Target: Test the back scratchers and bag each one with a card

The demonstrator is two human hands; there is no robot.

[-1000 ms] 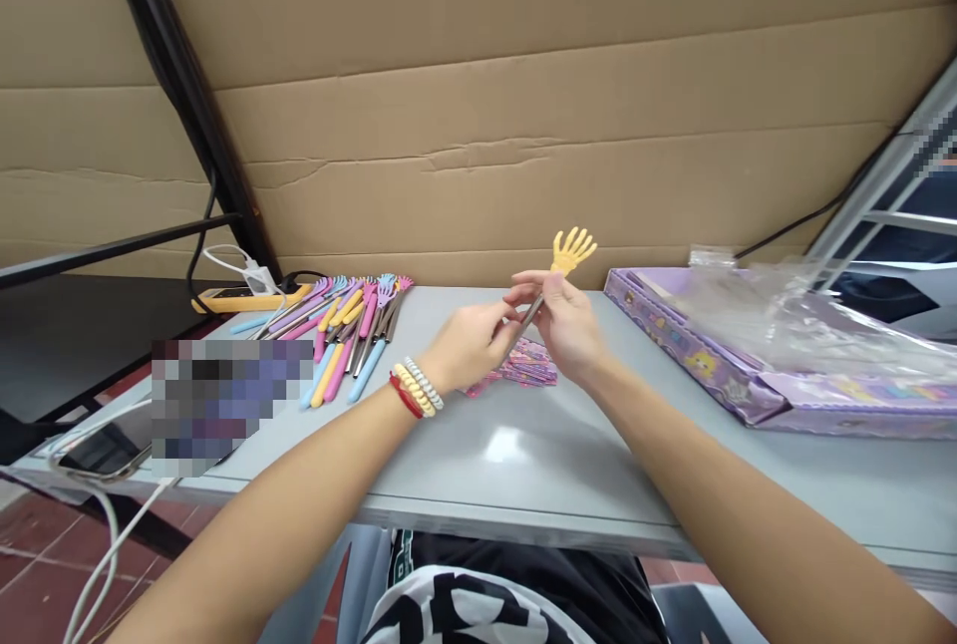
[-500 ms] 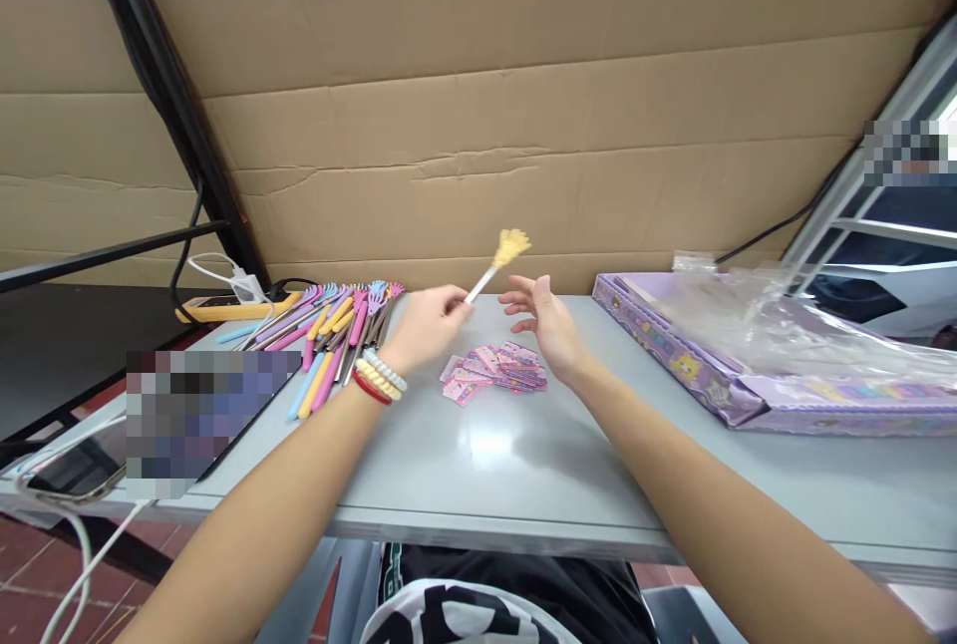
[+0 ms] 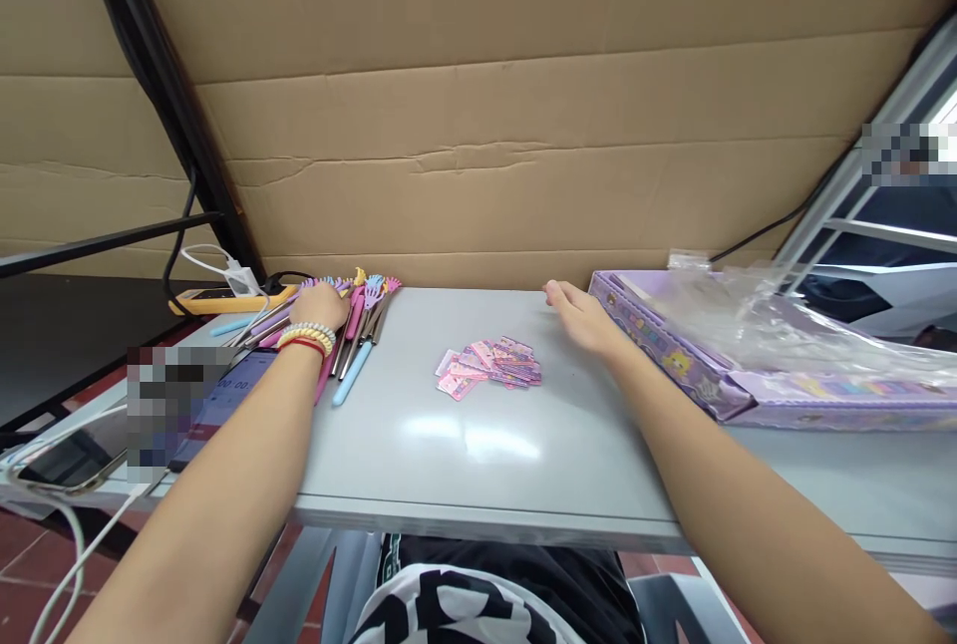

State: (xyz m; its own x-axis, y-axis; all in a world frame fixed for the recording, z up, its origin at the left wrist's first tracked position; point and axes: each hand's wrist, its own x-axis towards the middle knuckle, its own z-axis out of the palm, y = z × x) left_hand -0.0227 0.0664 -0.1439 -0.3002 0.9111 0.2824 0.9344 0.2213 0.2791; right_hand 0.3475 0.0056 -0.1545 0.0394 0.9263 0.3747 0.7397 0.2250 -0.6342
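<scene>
I sit at a grey table (image 3: 583,425) with a smooth top that throws back bright patches of light near its front edge. Near the middle, in front of me, lies a loose, overlapping spread of small pink printed cards (image 3: 489,365). Toward my left, a crowded heap of sticks (image 3: 355,310) with coloured handles and hand-shaped ends rests on the top. Nearer me, beside the heap, lies a tablet (image 3: 228,395), then a phone (image 3: 71,465) by the left end. On my right sits a shallow purple printed box (image 3: 677,363), lying flat.
</scene>
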